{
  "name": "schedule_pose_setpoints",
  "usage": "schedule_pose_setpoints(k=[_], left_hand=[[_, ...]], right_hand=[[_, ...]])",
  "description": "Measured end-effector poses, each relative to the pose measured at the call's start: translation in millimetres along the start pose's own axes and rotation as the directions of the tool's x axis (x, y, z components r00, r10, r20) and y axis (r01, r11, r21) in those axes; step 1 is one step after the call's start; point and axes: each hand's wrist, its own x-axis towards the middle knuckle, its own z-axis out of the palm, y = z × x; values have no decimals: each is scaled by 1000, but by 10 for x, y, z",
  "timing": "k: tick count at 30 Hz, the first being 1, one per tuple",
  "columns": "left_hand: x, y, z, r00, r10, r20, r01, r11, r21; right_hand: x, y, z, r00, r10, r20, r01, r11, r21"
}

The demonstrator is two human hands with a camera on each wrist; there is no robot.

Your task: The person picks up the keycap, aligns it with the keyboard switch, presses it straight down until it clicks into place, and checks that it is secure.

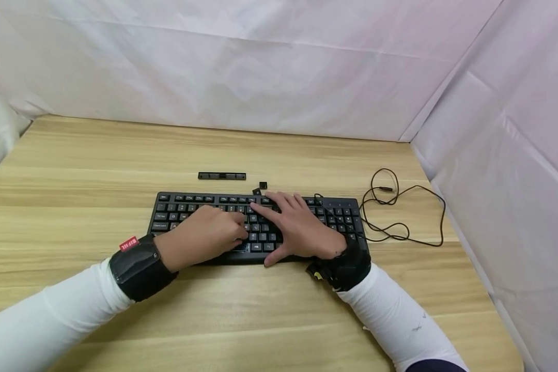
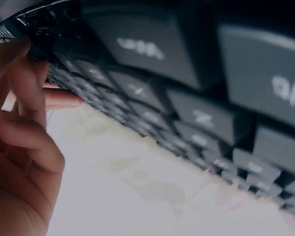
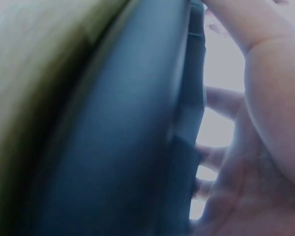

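A black keyboard (image 1: 260, 241) lies on the wooden table, with both hands over it. My left hand (image 1: 209, 232) is curled above the lower rows, its fingertips at a dark, shiny gap in the bottom row. In the left wrist view its bent fingers (image 2: 29, 132) reach that gap beside the Win key (image 2: 137, 46); whether they pinch anything is hidden. My right hand (image 1: 299, 227) spreads across the keyboard's right half, with the thumb at the front edge and fingertips on the upper rows. The right wrist view shows its separated fingers (image 3: 223, 103) beside the keyboard's front edge.
Behind the keyboard lie a long black bar-shaped keycap (image 1: 221, 176) and two small loose keycaps, one (image 1: 263, 185) farther back and another (image 1: 257, 191) against the rear edge. A thin black cable (image 1: 443, 222) loops on the right. White cloth (image 1: 242, 72) hangs behind the table.
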Motion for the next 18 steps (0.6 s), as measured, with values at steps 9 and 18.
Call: schedule_pose_setpoints(k=[9,18], left_hand=[[-159,120,-8,999,30,44,-36,991,130],[-225,84,28,1000,-21,-3,21,999,-38]], right_hand=[[27,-5,-31,1000,5,12,-5,1000,-17],[23,-17,-36,1000,9,21,-9,1000,2]])
